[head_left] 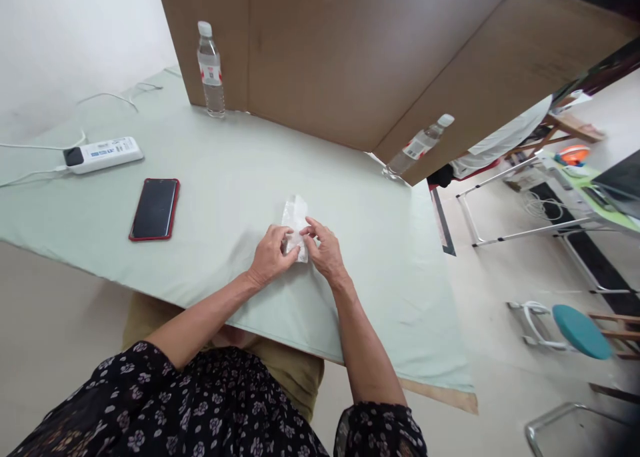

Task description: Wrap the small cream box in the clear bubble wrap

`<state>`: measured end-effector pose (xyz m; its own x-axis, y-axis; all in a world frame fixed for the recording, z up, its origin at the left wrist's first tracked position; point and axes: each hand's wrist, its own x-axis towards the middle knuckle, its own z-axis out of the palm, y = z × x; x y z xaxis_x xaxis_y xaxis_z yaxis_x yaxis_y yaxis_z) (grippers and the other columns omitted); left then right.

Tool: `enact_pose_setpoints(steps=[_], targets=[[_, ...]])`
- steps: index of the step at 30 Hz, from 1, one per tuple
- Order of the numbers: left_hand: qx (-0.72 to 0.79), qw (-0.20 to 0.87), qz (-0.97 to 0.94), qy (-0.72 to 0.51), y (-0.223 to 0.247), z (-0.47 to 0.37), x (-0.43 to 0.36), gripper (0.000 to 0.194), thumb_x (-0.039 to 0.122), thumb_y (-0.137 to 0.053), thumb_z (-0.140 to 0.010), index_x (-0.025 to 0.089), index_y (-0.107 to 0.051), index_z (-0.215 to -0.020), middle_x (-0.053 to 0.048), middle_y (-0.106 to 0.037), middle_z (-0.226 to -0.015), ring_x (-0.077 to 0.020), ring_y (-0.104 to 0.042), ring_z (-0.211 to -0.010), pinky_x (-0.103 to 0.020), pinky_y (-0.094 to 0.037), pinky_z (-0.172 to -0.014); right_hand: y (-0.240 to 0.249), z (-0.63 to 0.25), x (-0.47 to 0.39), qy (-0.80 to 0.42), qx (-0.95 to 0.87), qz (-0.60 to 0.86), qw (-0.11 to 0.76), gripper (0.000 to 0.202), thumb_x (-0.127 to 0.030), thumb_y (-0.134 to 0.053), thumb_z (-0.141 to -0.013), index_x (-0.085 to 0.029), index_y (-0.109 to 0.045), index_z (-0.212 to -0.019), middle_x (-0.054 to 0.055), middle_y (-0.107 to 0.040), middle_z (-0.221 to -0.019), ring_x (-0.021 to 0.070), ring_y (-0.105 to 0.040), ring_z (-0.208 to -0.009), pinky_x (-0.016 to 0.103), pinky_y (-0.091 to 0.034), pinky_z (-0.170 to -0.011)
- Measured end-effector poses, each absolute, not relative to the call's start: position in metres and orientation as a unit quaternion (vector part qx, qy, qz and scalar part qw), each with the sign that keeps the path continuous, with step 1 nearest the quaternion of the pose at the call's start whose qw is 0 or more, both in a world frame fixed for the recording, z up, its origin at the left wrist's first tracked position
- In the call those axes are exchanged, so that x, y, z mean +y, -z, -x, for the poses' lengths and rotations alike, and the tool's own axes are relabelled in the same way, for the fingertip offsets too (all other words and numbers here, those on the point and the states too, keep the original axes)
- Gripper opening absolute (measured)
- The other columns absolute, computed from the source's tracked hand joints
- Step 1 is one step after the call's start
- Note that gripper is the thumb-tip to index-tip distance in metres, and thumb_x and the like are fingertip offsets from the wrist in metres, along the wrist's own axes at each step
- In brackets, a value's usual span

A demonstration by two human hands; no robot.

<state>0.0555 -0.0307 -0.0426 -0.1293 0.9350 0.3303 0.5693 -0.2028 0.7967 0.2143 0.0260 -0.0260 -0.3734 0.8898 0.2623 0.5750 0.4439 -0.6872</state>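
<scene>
While the left hand (273,251) has thumb and fingers closed on the left edge of a white packet (296,218), the right hand (325,249) bends its fingertips to the opposite edge; whether these pinch it or only touch it, I cannot tell. The packet, crinkled and partly see-through, is between the hands, over the pale green cloth (240,170) near the table's front edge. Left of the hands, well apart from them, a phone (155,209) in a red case lies screen up, and beyond it sits a white power strip (111,154) with cables. At the back stands a cardboard panel (310,57), with one bottle (211,73) before its left part and a second bottle (419,145) by its right end. Off to the right, a teal stool (581,331) is on the floor.
</scene>
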Motion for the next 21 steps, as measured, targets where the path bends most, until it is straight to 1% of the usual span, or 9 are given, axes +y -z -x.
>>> enact_pose_setpoints(steps=[2,4,5,7,10,13,16,19,21], targets=[[0.589,0.155,-0.655,-0.448,0.044,-0.056,-0.031,0.039,0.022,-0.063,-0.082,0.020,-0.060,-0.121,-0.010,-0.059,-0.118,-0.0201,-0.062,-0.098,-0.033,-0.054,-0.087,0.026,-0.212,0.028,-0.228,-0.806,0.467,0.284,0.044,-0.021,-0.052,-0.088,-0.022,-0.062,-0.131,0.006,-0.078,-0.102,0.0233,-0.066,-0.095,0.044,-0.047,-0.097],[0.573,0.124,-0.692,-0.422,0.044,-0.056,-0.030,0.041,0.021,-0.061,-0.083,0.021,-0.062,-0.123,-0.012,-0.058,-0.129,-0.0213,-0.062,-0.100,-0.035,-0.053,-0.091,0.025,-0.212,0.029,-0.229,-0.811,0.470,0.264,0.043,-0.022,-0.051,-0.090,-0.022,-0.062,-0.132,0.007,-0.078,-0.104,0.0252,-0.066,-0.101,0.045,-0.047,-0.097],[0.565,0.116,-0.708,-0.408,0.043,-0.055,-0.029,0.040,0.020,-0.060,-0.083,0.021,-0.064,-0.123,-0.012,-0.059,-0.129,-0.0218,-0.062,-0.099,-0.037,-0.053,-0.093,0.025,-0.212,0.029,-0.237,-0.811,0.469,0.259,0.043,-0.022,-0.050,-0.091,-0.022,-0.062,-0.132,0.007,-0.078,-0.105,0.0254,-0.066,-0.102,0.045,-0.047,-0.098],[0.553,0.108,-0.727,-0.392,0.042,-0.054,-0.027,0.037,0.019,-0.057,-0.084,0.021,-0.067,-0.119,-0.011,-0.064,-0.122,-0.0232,-0.062,-0.099,-0.039,-0.052,-0.094,0.024,-0.213,0.030,-0.265,-0.805,0.460,0.264,0.043,-0.023,-0.050,-0.091,-0.021,-0.061,-0.132,0.007,-0.078,-0.104,0.0243,-0.068,-0.101,0.045,-0.047,-0.099],[0.544,0.106,-0.730,-0.399,0.040,-0.053,-0.026,0.030,0.018,-0.055,-0.085,0.018,-0.069,-0.111,-0.011,-0.068,-0.108,-0.0250,-0.061,-0.100,-0.039,-0.052,-0.093,0.025,-0.215,0.033,-0.305,-0.777,0.458,0.307,0.041,-0.029,-0.051,-0.090,-0.019,-0.063,-0.128,0.007,-0.077,-0.103,0.0212,-0.069,-0.096,0.042,-0.049,-0.099],[0.543,0.114,-0.722,-0.413,0.040,-0.054,-0.027,0.025,0.018,-0.054,-0.085,0.018,-0.070,-0.105,-0.011,-0.068,-0.106,-0.0242,-0.061,-0.098,-0.038,-0.052,-0.092,0.029,-0.218,0.043,-0.326,-0.713,0.512,0.351,0.040,-0.036,-0.055,-0.087,-0.017,-0.065,-0.121,0.008,-0.076,-0.104,0.0187,-0.068,-0.086,0.038,-0.054,-0.087],[0.548,0.125,-0.715,-0.416,0.041,-0.055,-0.028,0.026,0.017,-0.054,-0.084,0.018,-0.069,-0.105,-0.010,-0.067,-0.105,-0.0236,-0.061,-0.098,-0.038,-0.053,-0.092,0.033,-0.220,0.058,-0.369,-0.659,0.564,0.332,0.046,-0.040,-0.062,-0.079,-0.015,-0.065,-0.118,0.009,-0.075,-0.102,0.0170,-0.065,-0.075,0.034,-0.055,-0.073],[0.553,0.128,-0.711,-0.415,0.043,-0.055,-0.028,0.027,0.018,-0.054,-0.084,0.019,-0.070,-0.106,-0.010,-0.068,-0.107,-0.0240,-0.062,-0.100,-0.038,-0.053,-0.093,0.037,-0.215,0.075,-0.435,-0.640,0.559,0.298,0.053,-0.043,-0.069,-0.071,-0.014,-0.065,-0.115,0.004,-0.073,-0.087,0.0150,-0.061,-0.066,0.029,-0.050,-0.061],[0.557,0.123,-0.710,-0.413,0.044,-0.055,-0.028,0.028,0.017,-0.055,-0.083,0.020,-0.070,-0.106,-0.011,-0.068,-0.116,-0.0241,-0.062,-0.101,-0.039,-0.053,-0.093,0.037,-0.210,0.084,-0.462,-0.638,0.544,0.288,0.050,-0.044,-0.072,-0.067,-0.015,-0.066,-0.107,-0.002,-0.067,-0.072,0.0130,-0.055,-0.059,0.027,-0.045,-0.055]])
